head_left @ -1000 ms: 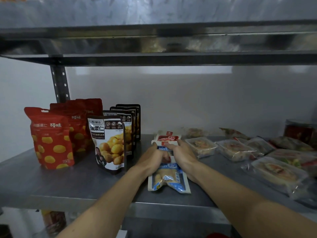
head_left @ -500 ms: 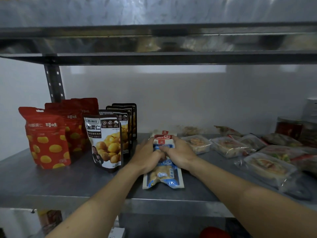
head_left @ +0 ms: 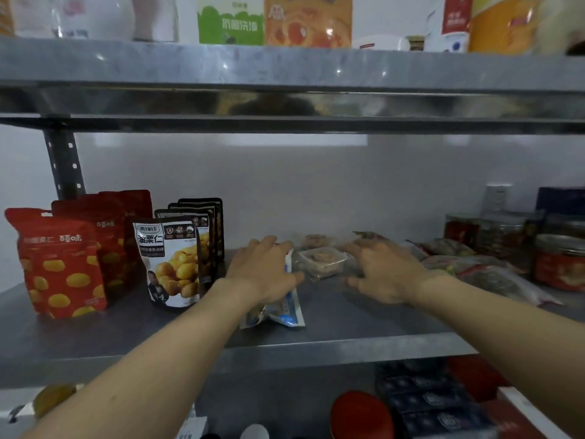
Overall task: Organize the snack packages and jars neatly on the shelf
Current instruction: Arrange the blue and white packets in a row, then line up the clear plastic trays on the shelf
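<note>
A stack of blue-and-white snack packets lies flat on the metal shelf, near the middle. My left hand lies palm down on the stack, thumb curled round its right edge. My right hand is blurred, with fingers spread and nothing in them, just right of a clear tray pack. Red chestnut pouches and black-and-white chestnut pouches stand in rows at the left. Clear food packs lie loosely at the right, with jars behind them.
The upper shelf hangs low overhead and carries boxes and bottles. A perforated upright post stands at the back left. Below, a red lid and dark boxes sit on the lower level.
My right hand has let go of the blue-and-white packets and moved right, past the clear tray pack. The left hand stays on the stack. The view has tilted up, showing the upper shelf's goods.
</note>
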